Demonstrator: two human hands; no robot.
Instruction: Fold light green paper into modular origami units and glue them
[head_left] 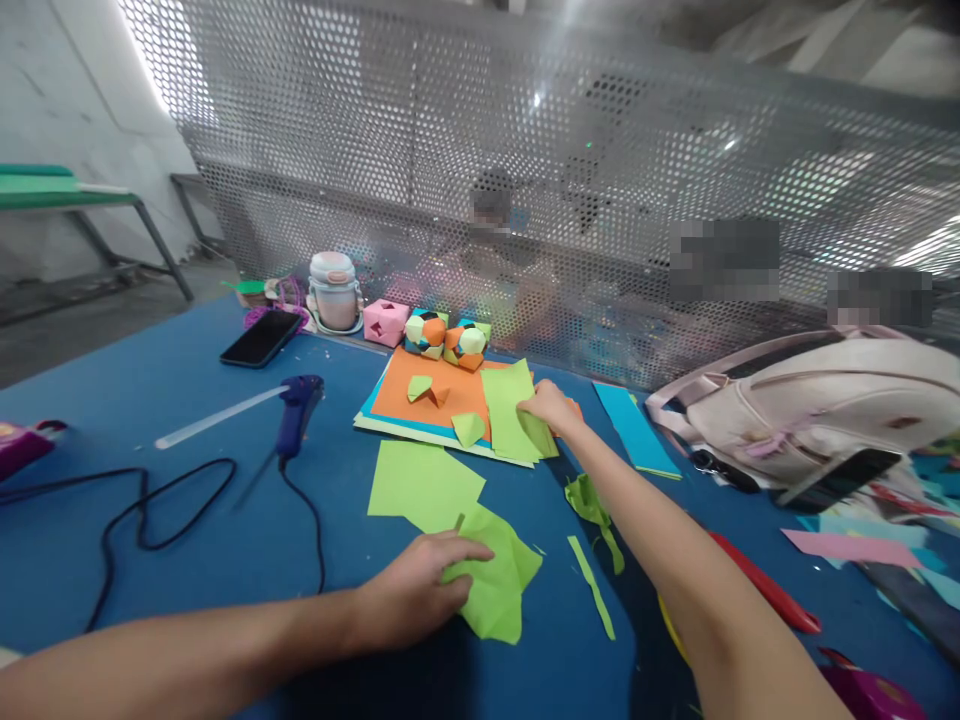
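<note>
My left hand (416, 588) lies at the edge of a creased light-green paper (499, 575), its thumb and index finger apart on the sheet. A flat green paper (420, 482) sits just behind it, partly under the creased one. Farther off, my right hand (553, 406) has its fingers closed on the edge of an upper green sheet (508, 415). That sheet rests over the right side of a stack topped by orange paper (394, 390). Small folded green (469, 429) and orange (438, 395) pieces lie on the stack.
Left are a glue gun (296, 415) with its cord and a phone (261, 338). Behind stand a jar (334, 290), a pink paper cube (386, 322) and folded paper balls (426, 333) before a perforated metal screen (420, 130). Blue strips (630, 425) and a backpack (817, 400) are right.
</note>
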